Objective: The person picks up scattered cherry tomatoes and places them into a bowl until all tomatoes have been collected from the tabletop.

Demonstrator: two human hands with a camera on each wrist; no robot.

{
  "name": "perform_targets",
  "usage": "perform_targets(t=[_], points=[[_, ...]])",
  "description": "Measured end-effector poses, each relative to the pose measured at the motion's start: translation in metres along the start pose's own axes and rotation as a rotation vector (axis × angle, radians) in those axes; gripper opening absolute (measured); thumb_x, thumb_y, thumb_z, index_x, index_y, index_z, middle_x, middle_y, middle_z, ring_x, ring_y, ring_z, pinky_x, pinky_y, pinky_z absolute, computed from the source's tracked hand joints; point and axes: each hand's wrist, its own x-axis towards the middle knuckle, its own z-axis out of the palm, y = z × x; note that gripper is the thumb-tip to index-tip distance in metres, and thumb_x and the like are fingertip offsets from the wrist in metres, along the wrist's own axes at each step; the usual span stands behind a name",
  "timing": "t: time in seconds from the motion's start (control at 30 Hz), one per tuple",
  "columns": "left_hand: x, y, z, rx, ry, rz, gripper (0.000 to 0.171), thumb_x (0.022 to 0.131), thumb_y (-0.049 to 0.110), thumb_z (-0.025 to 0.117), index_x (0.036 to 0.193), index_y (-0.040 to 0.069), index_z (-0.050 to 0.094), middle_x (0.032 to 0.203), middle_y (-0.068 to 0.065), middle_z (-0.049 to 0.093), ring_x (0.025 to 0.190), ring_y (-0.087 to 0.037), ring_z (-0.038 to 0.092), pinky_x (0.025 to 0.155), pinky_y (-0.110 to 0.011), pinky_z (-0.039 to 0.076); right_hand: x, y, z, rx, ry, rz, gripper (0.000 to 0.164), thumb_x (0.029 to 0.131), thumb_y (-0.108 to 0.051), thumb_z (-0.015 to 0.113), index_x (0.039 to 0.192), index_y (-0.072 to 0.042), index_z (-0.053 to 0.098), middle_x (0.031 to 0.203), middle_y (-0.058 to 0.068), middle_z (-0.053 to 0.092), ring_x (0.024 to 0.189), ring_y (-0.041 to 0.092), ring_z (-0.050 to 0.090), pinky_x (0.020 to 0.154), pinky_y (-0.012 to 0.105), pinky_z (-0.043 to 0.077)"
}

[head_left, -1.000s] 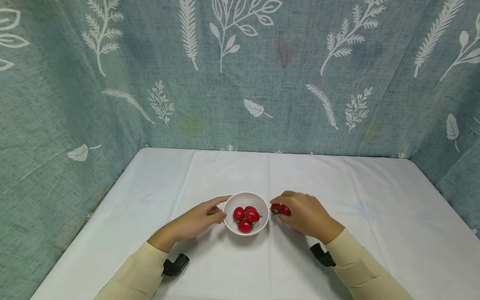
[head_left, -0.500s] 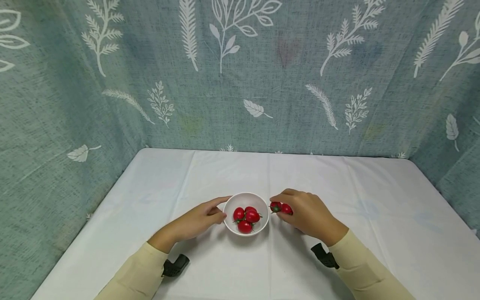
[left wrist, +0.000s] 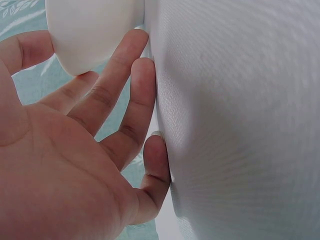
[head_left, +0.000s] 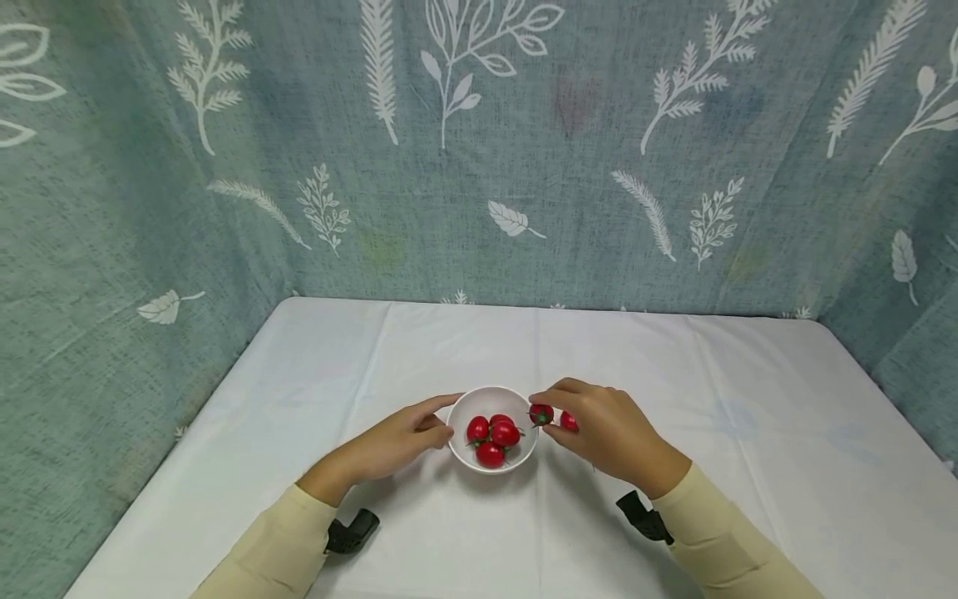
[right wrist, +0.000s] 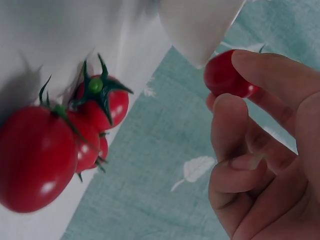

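A person's left hand (head_left: 387, 445) rests against the left side of a white bowl (head_left: 490, 400), its fingers spread and only slightly bent; in the left wrist view the thumb and index finger touch the bowl's outer wall, while the ring and little fingers lie against the white cloth (left wrist: 240, 120). The bowl sits at the middle of the near half of the desk, with four red tomatoes (head_left: 491, 454) bunched inside it, green stems on them. The right hand (head_left: 609, 428) pinches a single tomato (head_left: 541, 414) between thumb and index finger at the bowl's right rim; whether it is over the rim or just outside is hard to tell. Below and beside that hand, several loose tomatoes (right wrist: 37, 159) lie close together on the cloth, to the right of the bowl; from the head view just one shows, between the fingers. Both sleeves (head_left: 718, 532) are cream, with a black device (head_left: 353, 531) at each wrist. A teal curtain (head_left: 464, 175) printed with white leaves and sprigs hangs along the far, left and right sides.
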Motion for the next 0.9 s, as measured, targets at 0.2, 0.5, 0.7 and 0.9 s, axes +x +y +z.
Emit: perform_targets(t=[0.2,0.5,0.7,0.9], points=[[0.0,0.0,0.001,0.004,0.003,-0.002,0.056,0.102,0.034,0.054,0.155,0.025,0.038,0.108,-0.001,0.071,0.102,-0.015,0.064,0.095,-0.047,0.044,0.007,-0.007,0.004,-0.015,-0.001,-0.05,0.035,0.082,-0.023,0.083,0.116,-0.022,0.074,0.108,-0.006,0.071,0.066,0.003,0.059,0.061,0.02,0.047],[0.0,0.002,0.001,0.002,-0.001,0.007,0.055,0.103,0.033,0.054,0.155,0.023,0.038,0.109,-0.001,0.071,0.102,-0.016,0.064,0.095,-0.047,0.045,0.017,-0.013,0.007,-0.029,-0.055,-0.046,0.035,0.085,-0.025,0.081,0.119,-0.021,0.073,0.109,-0.004,0.071,0.084,0.013,0.071,0.065,0.027,0.052],[0.0,0.0,0.0,0.005,-0.003,0.009,0.055,0.103,0.033,0.054,0.155,0.024,0.038,0.109,-0.001,0.071,0.103,-0.015,0.064,0.095,-0.046,0.045,0.019,-0.013,0.011,-0.039,-0.075,-0.052,0.035,0.084,-0.023,0.081,0.119,-0.021,0.073,0.109,-0.005,0.071,0.079,0.01,0.069,0.062,0.023,0.049],[0.0,0.0,0.0,0.01,0.0,0.008,0.055,0.103,0.034,0.054,0.155,0.024,0.038,0.108,-0.001,0.072,0.103,-0.015,0.064,0.094,-0.045,0.045,0.021,-0.013,0.014,-0.048,-0.093,-0.047,0.035,0.084,-0.023,0.081,0.118,-0.022,0.073,0.109,-0.005,0.071,0.076,0.007,0.066,0.061,0.02,0.047]])
